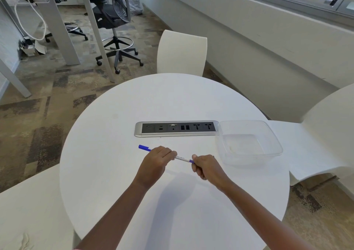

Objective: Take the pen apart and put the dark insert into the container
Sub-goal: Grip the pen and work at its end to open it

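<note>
— Where is the pen (182, 158)?

— Up off the round white table (118, 182), held between two hands. It is white with blue ends, and the blue cap pokes out past the left hand (157, 158).

— How do the hands hold it?

— The left hand is closed around the cap end. The right hand (205, 166) is closed around the other end, where a bit of blue shows. The pen is still in one piece — no dark insert can be seen.

— And the container (249, 144)?

— It is clear and sits on the table, just to the right of the hands, touching the end of the grey socket strip (177, 128).
</note>
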### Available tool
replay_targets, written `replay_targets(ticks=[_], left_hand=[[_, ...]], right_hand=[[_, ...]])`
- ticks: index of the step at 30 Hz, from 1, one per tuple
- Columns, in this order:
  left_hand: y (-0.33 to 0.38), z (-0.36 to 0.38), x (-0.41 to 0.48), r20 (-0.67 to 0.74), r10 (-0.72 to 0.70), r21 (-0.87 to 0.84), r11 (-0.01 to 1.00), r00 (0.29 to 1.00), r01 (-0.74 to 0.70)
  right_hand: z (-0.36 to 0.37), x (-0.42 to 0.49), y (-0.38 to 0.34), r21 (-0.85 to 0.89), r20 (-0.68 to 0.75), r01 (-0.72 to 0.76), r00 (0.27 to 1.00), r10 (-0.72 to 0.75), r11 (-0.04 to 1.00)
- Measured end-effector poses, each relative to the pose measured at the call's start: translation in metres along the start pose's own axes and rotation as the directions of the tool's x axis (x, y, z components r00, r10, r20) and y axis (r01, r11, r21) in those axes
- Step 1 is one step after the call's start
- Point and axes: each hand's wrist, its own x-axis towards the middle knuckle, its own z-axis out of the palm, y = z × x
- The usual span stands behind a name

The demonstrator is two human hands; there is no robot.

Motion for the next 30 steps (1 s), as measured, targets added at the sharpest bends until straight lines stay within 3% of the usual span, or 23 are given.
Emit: replay_targets(ticks=[2,4,8,12,21,25,30], left_hand=[[-0.003,-0.001,-0.001,0.000,-0.005,0.006,1.000,1.000,0.005],[-0.005,-0.003,-0.002,-0.002,-0.004,0.014,1.000,1.000,0.004],[-0.007,-0.004,-0.005,0.003,-0.006,0.024,1.000,1.000,0.006],[-0.007,-0.003,-0.007,0.007,-0.015,0.024,1.000,1.000,0.015],[-0.008,0.000,-0.009,0.029,-0.021,0.026,0.999,0.999,0.020],[-0.010,0.001,-0.009,0.038,-0.023,0.022,1.000,0.999,0.022],[-0.013,0.001,-0.010,0.047,-0.041,0.031,0.999,0.998,0.039]], right_hand=[[-0.003,0.001,-0.001,0.228,0.101,-0.166,0.984,0.146,0.959],[-0.006,0.002,0.002,0.244,0.144,-0.201,0.975,0.170,0.949],[-0.006,0.003,0.006,0.155,0.151,-0.139,0.982,0.115,0.978],[-0.004,0.004,0.011,0.171,0.136,-0.058,0.990,0.034,0.983],[-0.002,0.004,0.023,-0.032,-0.091,0.188,0.977,-0.191,0.982],[-0.002,0.007,0.026,-0.034,-0.092,0.185,0.978,-0.187,0.982],[-0.008,0.012,0.031,0.036,-0.042,0.079,0.996,-0.078,0.996]])
